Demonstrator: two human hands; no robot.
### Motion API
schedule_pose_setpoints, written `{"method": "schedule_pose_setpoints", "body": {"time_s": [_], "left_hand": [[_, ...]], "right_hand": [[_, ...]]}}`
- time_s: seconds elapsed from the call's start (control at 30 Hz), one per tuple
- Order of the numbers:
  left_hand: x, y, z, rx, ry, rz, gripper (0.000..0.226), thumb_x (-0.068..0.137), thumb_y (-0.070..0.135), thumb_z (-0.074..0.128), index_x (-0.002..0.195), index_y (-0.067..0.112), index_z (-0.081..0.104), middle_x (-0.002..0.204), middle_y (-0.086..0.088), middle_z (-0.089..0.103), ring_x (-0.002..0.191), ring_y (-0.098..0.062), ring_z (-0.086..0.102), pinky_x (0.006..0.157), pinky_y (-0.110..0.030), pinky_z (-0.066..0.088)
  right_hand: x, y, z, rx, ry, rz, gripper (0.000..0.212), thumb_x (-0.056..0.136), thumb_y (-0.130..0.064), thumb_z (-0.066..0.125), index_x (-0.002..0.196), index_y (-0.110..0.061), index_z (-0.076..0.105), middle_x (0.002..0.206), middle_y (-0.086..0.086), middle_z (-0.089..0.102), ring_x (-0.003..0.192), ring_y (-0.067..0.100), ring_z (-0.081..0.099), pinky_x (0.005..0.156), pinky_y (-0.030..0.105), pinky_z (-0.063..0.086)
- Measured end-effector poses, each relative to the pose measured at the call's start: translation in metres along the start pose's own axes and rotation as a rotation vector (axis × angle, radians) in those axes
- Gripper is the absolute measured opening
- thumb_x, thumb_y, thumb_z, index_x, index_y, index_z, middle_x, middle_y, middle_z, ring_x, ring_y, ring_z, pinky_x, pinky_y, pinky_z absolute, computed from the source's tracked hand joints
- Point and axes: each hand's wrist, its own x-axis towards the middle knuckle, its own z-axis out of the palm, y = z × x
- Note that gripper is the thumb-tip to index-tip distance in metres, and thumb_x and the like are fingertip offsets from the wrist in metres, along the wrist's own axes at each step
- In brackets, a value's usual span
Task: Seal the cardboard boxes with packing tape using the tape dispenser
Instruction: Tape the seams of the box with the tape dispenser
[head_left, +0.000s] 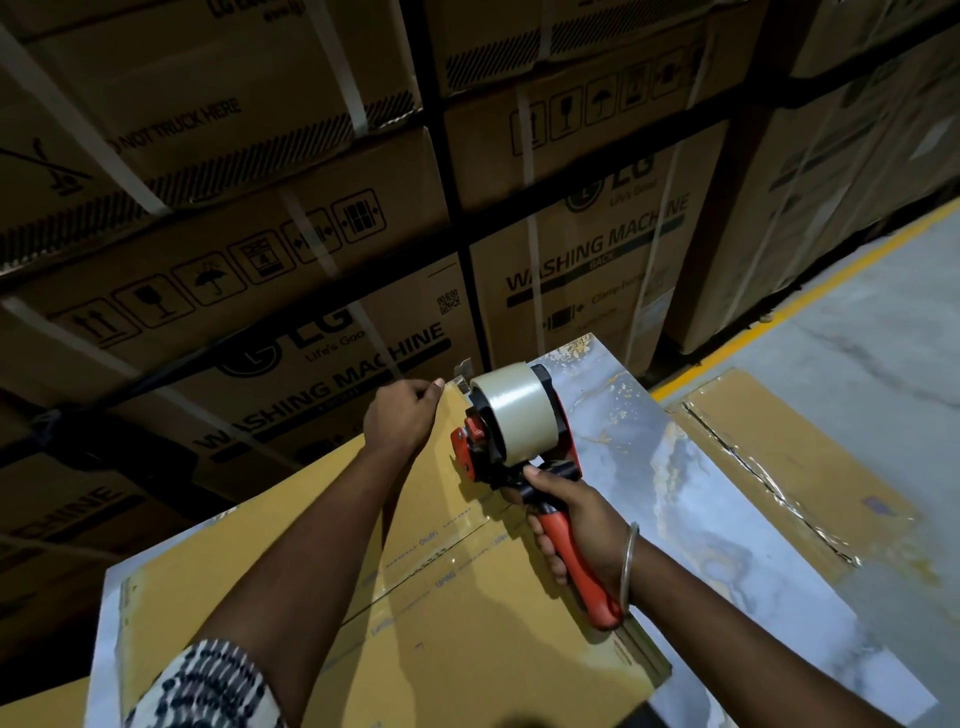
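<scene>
As right hand (571, 519) grips, red-black tape dispenser (511, 431) bears clear roll.

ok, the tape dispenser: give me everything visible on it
The tape dispenser is a handheld gun type with a red and black frame that looks like plastic, carrying a fat roll of clear-beige tape. Its red handle angles down toward the person, gripped by the right hand. The head sits at the far end of the flat cardboard box, over its taped centre seam. The left hand holds the box edge just beside it.
</scene>
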Motion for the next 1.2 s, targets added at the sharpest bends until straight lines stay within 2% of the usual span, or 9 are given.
{"method": "schedule_pose_setpoints", "body": {"time_s": [0.43,0.53,0.6,0.67,0.77,0.87,0.93,1.03,1.2], "left_hand": [[0.003,-0.006,0.006,0.066,0.029,-0.015,0.048,0.100,0.058,0.042,0.122,0.026,0.070,0.108,-0.003,0.072,0.099,-0.025,0.065,0.079,-0.037,0.053],[0.002,-0.006,0.006,0.074,0.020,-0.019,0.046,0.101,0.057,0.041,0.123,0.028,0.069,0.109,-0.003,0.072,0.102,-0.027,0.064,0.086,-0.042,0.052],[0.001,-0.004,0.004,0.076,0.008,-0.021,0.044,0.101,0.056,0.042,0.121,0.028,0.069,0.110,-0.003,0.070,0.106,-0.029,0.062,0.090,-0.046,0.049],[-0.001,-0.002,0.004,0.081,0.030,0.068,0.037,0.102,0.048,0.046,0.120,0.024,0.068,0.115,-0.003,0.067,0.112,-0.029,0.057,0.090,-0.045,0.047],[-0.007,-0.001,0.002,0.053,0.093,0.412,0.025,0.100,0.028,0.053,0.118,0.017,0.067,0.119,-0.002,0.065,0.116,-0.026,0.053,0.089,-0.041,0.047],[-0.010,-0.003,-0.002,0.126,-0.022,0.815,0.032,0.098,0.033,0.050,0.116,0.017,0.071,0.119,-0.001,0.069,0.116,-0.020,0.057,0.094,-0.041,0.047],[-0.007,-0.002,-0.005,0.160,-0.120,0.946,0.039,0.098,0.043,0.046,0.114,0.018,0.072,0.115,0.001,0.069,0.112,-0.018,0.060,0.090,-0.040,0.048],[-0.003,-0.001,-0.007,0.204,-0.196,0.963,0.046,0.097,0.055,0.043,0.113,0.022,0.070,0.113,0.004,0.067,0.107,-0.016,0.060,0.084,-0.040,0.049],[-0.001,-0.010,-0.010,0.312,-0.217,0.850,0.055,0.093,0.068,0.034,0.124,0.032,0.062,0.129,0.010,0.061,0.129,-0.015,0.051,0.095,-0.046,0.044]], "right_hand": [[-0.047,0.029,-0.028,-0.061,0.047,0.020,0.067,0.077,-0.072,0.066,0.071,-0.007,0.052,0.054,0.010,0.043,0.038,0.021,0.036,0.041,0.025,0.032],[-0.066,0.045,-0.036,-0.025,0.042,-0.007,0.066,0.074,-0.070,0.068,0.077,-0.005,0.056,0.054,0.013,0.041,0.037,0.023,0.035,0.042,0.027,0.030],[-0.078,0.052,-0.039,-0.025,0.049,-0.015,0.064,0.078,-0.067,0.068,0.069,-0.005,0.053,0.053,0.014,0.040,0.037,0.023,0.033,0.042,0.027,0.029],[-0.086,0.054,-0.040,-0.037,0.066,-0.001,0.061,0.080,-0.063,0.068,0.062,-0.008,0.051,0.053,0.013,0.040,0.038,0.023,0.032,0.041,0.027,0.028],[-0.088,0.054,-0.040,-0.026,0.063,0.010,0.060,0.081,-0.063,0.065,0.061,-0.008,0.051,0.052,0.012,0.041,0.037,0.022,0.032,0.041,0.027,0.029],[-0.087,0.052,-0.040,-0.026,0.053,-0.001,0.061,0.079,-0.063,0.068,0.060,-0.007,0.051,0.052,0.013,0.041,0.036,0.022,0.033,0.041,0.027,0.029],[-0.086,0.052,-0.039,-0.029,0.055,-0.007,0.061,0.077,-0.062,0.070,0.058,-0.007,0.051,0.051,0.013,0.041,0.035,0.022,0.033,0.040,0.027,0.029],[-0.082,0.054,-0.041,-0.027,0.048,-0.016,0.061,0.074,-0.065,0.064,0.058,-0.007,0.051,0.052,0.013,0.041,0.036,0.023,0.033,0.040,0.027,0.029],[-0.073,0.050,-0.045,-0.058,0.030,0.006,0.063,0.075,-0.066,0.068,0.062,-0.007,0.052,0.053,0.013,0.040,0.036,0.024,0.033,0.040,0.028,0.029]]}}
